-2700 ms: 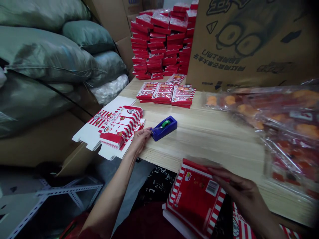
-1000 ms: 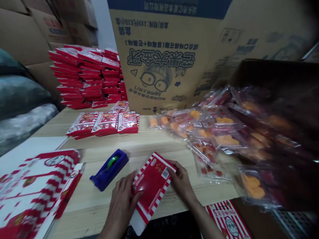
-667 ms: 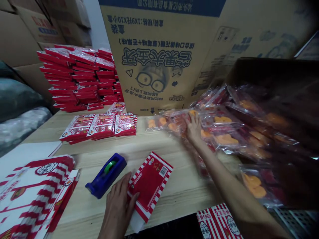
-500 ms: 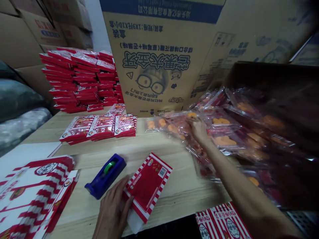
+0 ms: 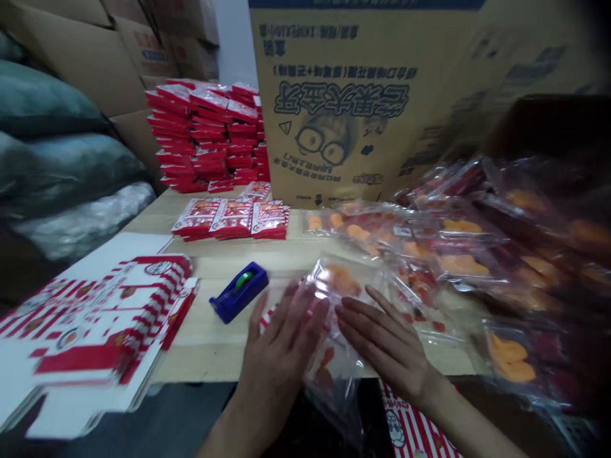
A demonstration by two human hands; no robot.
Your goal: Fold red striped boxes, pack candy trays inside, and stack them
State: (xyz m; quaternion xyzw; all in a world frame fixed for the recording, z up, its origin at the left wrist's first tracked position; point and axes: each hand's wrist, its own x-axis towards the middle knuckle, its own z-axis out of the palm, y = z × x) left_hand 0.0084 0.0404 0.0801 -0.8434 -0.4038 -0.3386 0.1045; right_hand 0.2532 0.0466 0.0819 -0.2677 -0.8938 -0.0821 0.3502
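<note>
A clear plastic packet of candy (image 5: 342, 278) with an orange piece at its top and red bits lower down lies at the front of the table. Its lower end hangs past the table edge. My left hand (image 5: 281, 346) lies with fingers stretched out over its left side. A bit of a red-and-white striped box (image 5: 266, 320) shows beneath that hand; the rest is hidden. From the other side my right hand (image 5: 389, 346) rests on the packet, fingers extended and flat. A blue tape dispenser (image 5: 240, 292) with green tape stands left of my left hand.
Similar packets (image 5: 458, 264) are heaped on the right, by a dark open carton. Flat striped boxes (image 5: 95, 312) are stacked on the left. Filled boxes (image 5: 231, 218) lie at the back, before a tall red pile (image 5: 205, 137). A large carton (image 5: 334, 114) stands behind.
My right hand has come from the heap to the front with a packet. My left hand has moved from the red box's edge to lie flat over the packet. The view has shifted left.
</note>
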